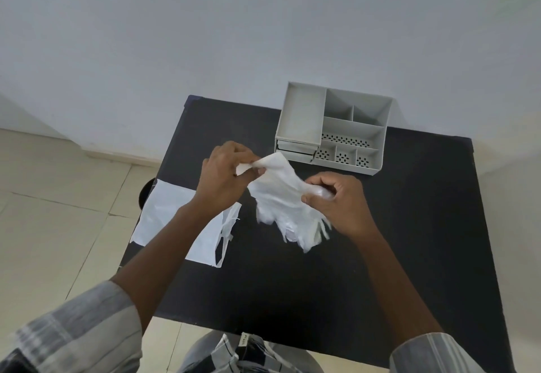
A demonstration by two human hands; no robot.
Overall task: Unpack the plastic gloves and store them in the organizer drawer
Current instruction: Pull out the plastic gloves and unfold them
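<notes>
You hold the bundle of plastic gloves [281,197] above the black desk [409,226], just in front of the organizer [330,126], its drawers looking barely open. The thin film could slip or tear if you pull your hands further apart, and the loose glove fingers dangling below may snag or spill. Your left hand [225,176] has its grip pinching the upper corner; your right hand [336,197] pinches the lower edge, knuckles up. The empty bag [172,211] lies flat under your left forearm.
</notes>
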